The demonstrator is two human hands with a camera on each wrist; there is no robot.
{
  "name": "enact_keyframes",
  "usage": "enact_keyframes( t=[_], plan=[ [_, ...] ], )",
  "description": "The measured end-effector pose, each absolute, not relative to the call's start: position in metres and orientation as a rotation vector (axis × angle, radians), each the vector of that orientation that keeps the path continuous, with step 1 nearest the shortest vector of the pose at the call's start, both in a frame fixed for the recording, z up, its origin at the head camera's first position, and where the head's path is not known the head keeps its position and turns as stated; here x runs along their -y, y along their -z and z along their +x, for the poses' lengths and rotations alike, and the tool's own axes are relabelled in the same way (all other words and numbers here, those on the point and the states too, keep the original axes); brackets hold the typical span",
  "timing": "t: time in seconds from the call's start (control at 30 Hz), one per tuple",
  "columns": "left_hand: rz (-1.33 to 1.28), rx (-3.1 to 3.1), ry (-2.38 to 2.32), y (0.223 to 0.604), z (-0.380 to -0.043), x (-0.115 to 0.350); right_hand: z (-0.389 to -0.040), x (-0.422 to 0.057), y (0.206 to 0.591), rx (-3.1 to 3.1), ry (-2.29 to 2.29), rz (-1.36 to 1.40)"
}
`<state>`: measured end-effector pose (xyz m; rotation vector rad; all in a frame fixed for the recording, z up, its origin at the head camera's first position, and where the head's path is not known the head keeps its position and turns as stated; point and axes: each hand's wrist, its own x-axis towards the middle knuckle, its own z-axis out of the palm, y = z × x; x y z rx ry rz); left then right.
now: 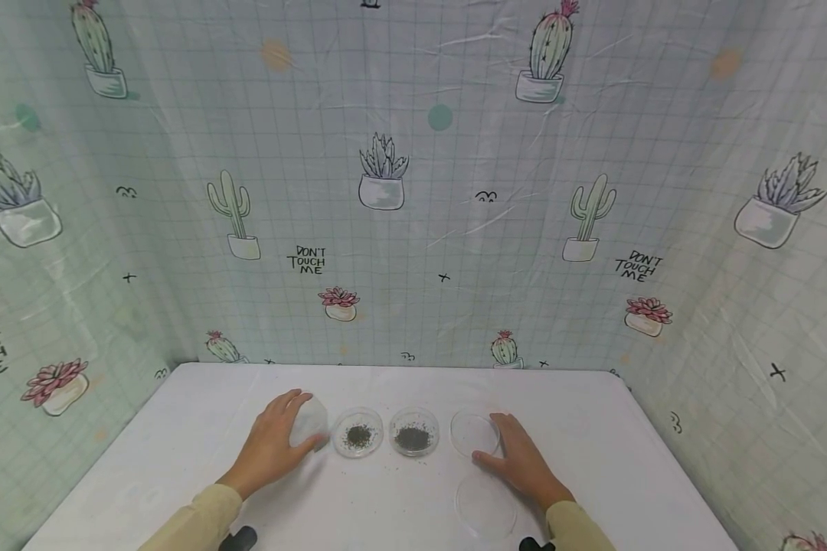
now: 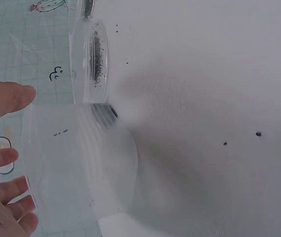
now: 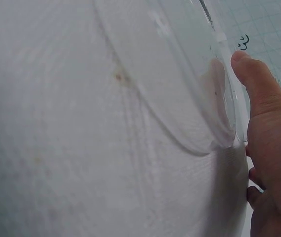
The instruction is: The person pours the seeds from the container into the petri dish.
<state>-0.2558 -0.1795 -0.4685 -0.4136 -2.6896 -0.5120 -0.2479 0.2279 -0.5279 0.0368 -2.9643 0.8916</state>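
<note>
My left hand (image 1: 276, 440) is curled round a frosted, see-through plastic cup (image 1: 308, 422), thumb on the near side and fingers beyond. In the left wrist view the cup (image 2: 81, 163) shows faint ridges and a small dark patch by one edge; I cannot tell what it is. My right hand (image 1: 524, 465) grips the rim of a clear petri dish (image 1: 470, 435), with the thumb at its near edge. Between the hands stand two more petri dishes: one (image 1: 342, 444) with dark brownish bits (image 1: 358, 436), the other (image 1: 398, 451) with dark grey grains (image 1: 412, 438).
A clear round dish or lid (image 1: 485, 506) lies nearer, just below the right hand's dish. Tiny dark specks (image 2: 258, 134) are scattered on the white table (image 1: 358, 520). A cactus-print sheet (image 1: 413, 321) rises behind and at both sides.
</note>
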Motion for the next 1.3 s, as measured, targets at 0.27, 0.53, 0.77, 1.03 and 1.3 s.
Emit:
enact_keyframes(
  t=[0.27, 0.53, 0.77, 1.03, 1.3],
  plan=[
    [-0.41, 2.664, 0.478, 0.472, -0.259, 0.187, -0.247, -0.228, 0.528, 2.951, -0.889, 0.056],
    [-0.32, 2.736, 0.47, 0.475, -0.26, 0.193, -0.247, -0.229, 0.527, 2.951, -0.91, 0.045],
    [-0.253, 2.772, 0.51, 0.477, -0.261, 0.198, -0.248, -0.228, 0.527, 2.964, -0.908, 0.024],
    [-0.207, 2.81, 0.608, 0.483, -0.264, 0.203, -0.248, -0.229, 0.528, 2.964, -0.88, 0.038],
    [-0.207, 2.845, 0.721, 0.49, -0.265, 0.206, -0.248, -0.229, 0.528, 2.955, -0.879, 0.048]
  ],
)
